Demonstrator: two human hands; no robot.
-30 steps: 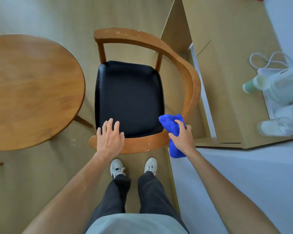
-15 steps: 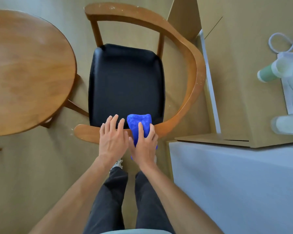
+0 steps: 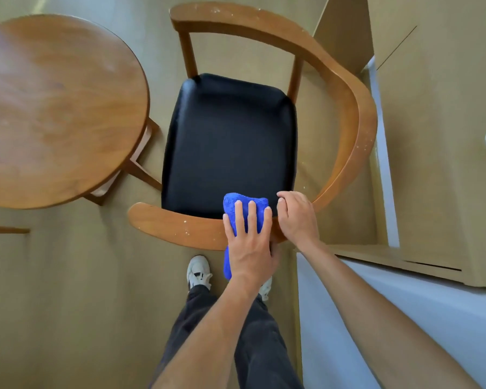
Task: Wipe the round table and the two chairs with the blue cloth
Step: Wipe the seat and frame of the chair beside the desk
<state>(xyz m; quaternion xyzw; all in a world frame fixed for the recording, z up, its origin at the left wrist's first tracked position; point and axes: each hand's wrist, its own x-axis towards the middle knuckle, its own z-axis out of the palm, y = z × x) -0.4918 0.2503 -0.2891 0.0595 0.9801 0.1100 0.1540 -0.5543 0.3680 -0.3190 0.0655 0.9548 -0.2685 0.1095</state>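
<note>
- We are pressing our left hand (image 3: pixel 250 242) flat on the blue cloth (image 3: pixel 246 210), fingers straight and slightly spread, thumb tucked along the right side of the cloth.
- The cloth is lying draped over the near part of the chair's (image 3: pixel 354 108) curved wooden rail; its far end is reaching over the near edge of the black seat (image 3: pixel 227 141), and its near end is hanging down below the rail, under our wrist.
- Our right hand (image 3: pixel 298 217) is resting on the same rail just right of the cloth, fingers curled over the inner edge of the wood and gripping it.
- The two hands are sitting close beside each other, and we cannot tell whether they are touching.
- The rail is showing pale specks along its near and right stretches.
- The round table (image 3: pixel 56 108) is standing to the left of the chair, its edge near the seat's left side, with its legs showing beneath.
- We are standing at the near side of the chair, with one white shoe (image 3: pixel 198 272) showing left of our arm.
- A light wooden cabinet (image 3: pixel 432 136) is standing at the right.
</note>
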